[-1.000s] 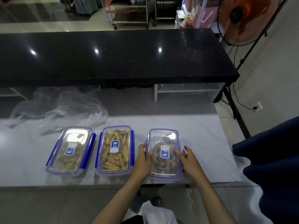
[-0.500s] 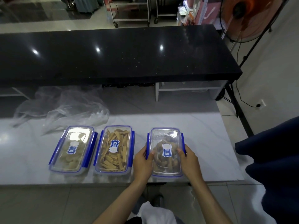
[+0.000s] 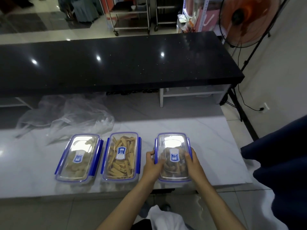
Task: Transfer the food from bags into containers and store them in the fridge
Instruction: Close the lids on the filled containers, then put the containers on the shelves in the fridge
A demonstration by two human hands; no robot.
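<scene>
Three clear lidded containers with blue clips stand in a row on the white marble counter (image 3: 207, 135). The right container (image 3: 172, 143) holds brown food pieces. My left hand (image 3: 153, 165) grips its left side, thumb on the lid near the blue clip. My right hand (image 3: 193, 163) grips its right side, thumb on the lid. The middle container (image 3: 121, 156) is full of tan sticks. The left container (image 3: 79, 158) holds pale pieces. Both of those are lidded with clips down.
Crumpled clear plastic bags (image 3: 69, 115) lie behind the left containers. A black counter (image 3: 116, 63) runs across the back. A standing fan (image 3: 249, 20) is at the far right. Someone in dark blue clothing (image 3: 280, 163) stands at the right edge.
Both hands have closed in on the sides of the right container, and its blue side clips now lie against its walls. The view has tilted up slightly.
</scene>
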